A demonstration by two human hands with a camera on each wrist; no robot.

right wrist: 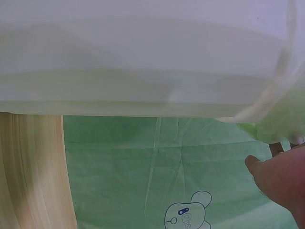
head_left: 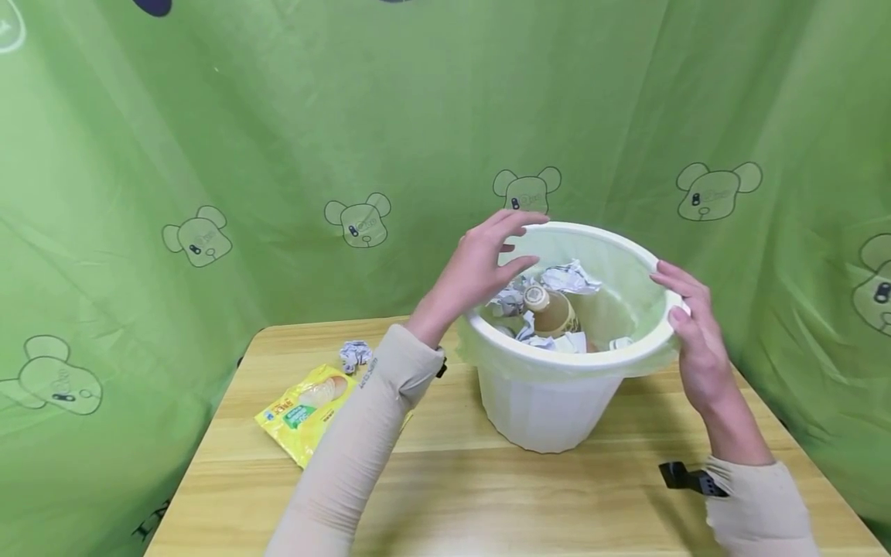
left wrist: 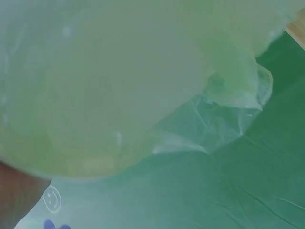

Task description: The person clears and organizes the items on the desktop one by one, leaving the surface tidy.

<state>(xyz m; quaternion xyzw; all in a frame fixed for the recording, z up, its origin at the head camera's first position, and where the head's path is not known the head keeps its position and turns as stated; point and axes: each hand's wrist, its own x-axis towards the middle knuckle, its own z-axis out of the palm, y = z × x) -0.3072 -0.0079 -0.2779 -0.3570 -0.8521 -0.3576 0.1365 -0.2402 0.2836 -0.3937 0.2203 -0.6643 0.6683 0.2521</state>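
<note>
A white wastebasket [head_left: 550, 406] lined with a pale green plastic bag [head_left: 629, 271] stands on the wooden table. Inside lie crumpled paper [head_left: 571, 277] and a capped bottle [head_left: 554, 312]. My left hand [head_left: 480, 259] is at the basket's left rim, fingers spread and loosely bent, with nothing held between them. At the right, my right hand [head_left: 699, 340] touches the rim from outside, its fingertips and thumb tip at the edge. The loose bag fills much of the left wrist view. In the right wrist view, the basket's side spans the top, with fingers beside the bag.
A yellow food packet [head_left: 299, 414] lies on the table to the left, partly behind my left sleeve. Just beyond it sits a crumpled paper ball [head_left: 355, 356]. A green curtain [head_left: 278, 155] printed with bear heads surrounds the wooden table [head_left: 487, 503].
</note>
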